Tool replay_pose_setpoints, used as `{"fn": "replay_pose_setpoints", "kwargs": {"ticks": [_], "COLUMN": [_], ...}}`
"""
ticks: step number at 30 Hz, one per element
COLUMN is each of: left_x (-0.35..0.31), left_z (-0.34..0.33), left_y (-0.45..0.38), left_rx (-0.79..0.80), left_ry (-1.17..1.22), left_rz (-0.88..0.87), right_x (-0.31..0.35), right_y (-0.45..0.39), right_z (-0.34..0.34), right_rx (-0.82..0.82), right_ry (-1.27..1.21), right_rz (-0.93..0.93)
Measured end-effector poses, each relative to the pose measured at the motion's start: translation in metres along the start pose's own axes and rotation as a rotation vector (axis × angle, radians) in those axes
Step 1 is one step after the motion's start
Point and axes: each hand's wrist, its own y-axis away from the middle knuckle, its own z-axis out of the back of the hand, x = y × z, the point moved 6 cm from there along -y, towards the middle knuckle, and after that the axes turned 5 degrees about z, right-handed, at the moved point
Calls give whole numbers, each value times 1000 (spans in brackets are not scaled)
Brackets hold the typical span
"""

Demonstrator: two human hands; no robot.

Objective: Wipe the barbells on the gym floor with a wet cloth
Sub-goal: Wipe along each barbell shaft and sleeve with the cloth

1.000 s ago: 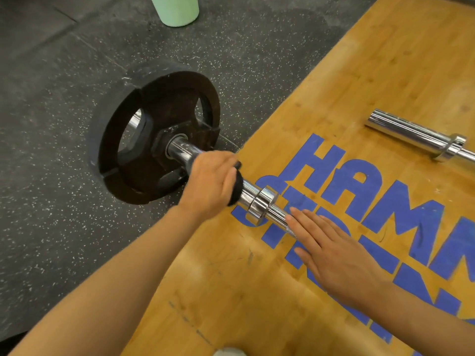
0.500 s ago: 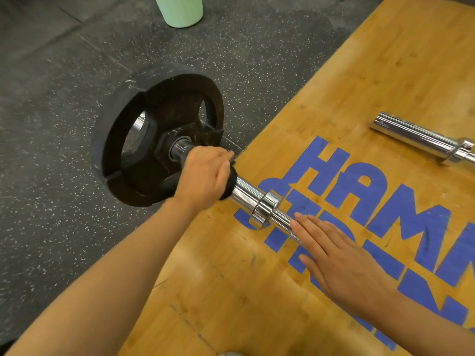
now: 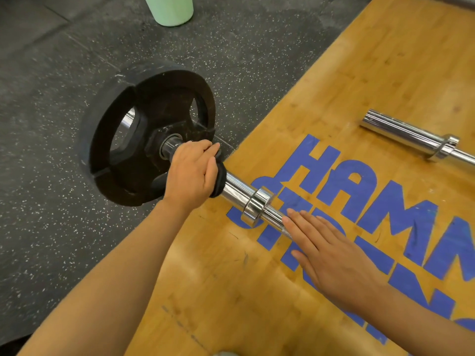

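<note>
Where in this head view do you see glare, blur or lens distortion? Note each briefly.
Head view: bright glare streaks on the chrome barbell sleeve beside the left hand; soft sheen on the wooden platform; slight blur on the weight plate; wide-angle bending stretches the forearms at the bottom edge.

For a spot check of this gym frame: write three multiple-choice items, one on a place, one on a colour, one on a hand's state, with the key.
1. Where does the second barbell lie?
A. On the wooden platform
B. On the rubber floor
C. Across the weight plate

2. What colour is the lettering on the platform?
A. Red
B. Blue
C. White

3. What is the right hand doing?
A. Gripping the dark cloth
B. Lifting the weight plate
C. Resting flat, fingers straight, on the bar

Key: 1 A, its chrome sleeve lies on the wood at upper right. 2 B, the big letters are blue on wood. 3 C, the fingers lie straight over the bar's shaft, while the left hand holds the dark cloth round the sleeve beside the black plate.
</note>
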Motion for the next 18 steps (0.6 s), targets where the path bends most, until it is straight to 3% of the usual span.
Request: {"fn": "replay_pose_setpoints", "kwargs": {"ticks": [4, 11, 18], "left_x": [-26, -32, -20], "left_z": [-4, -12, -9], "left_y": [20, 31, 23], "left_rx": [-76, -5, -47], "left_ry": [88, 22, -17], "left_rz": [45, -186, 40], "right_x": [0, 1, 0], "right_y": [-1, -1, -3], "right_z": [1, 0, 2], "right_rx": [7, 25, 49], "right_ry": [-4, 16, -11], "right_rz": [11, 17, -9]}}
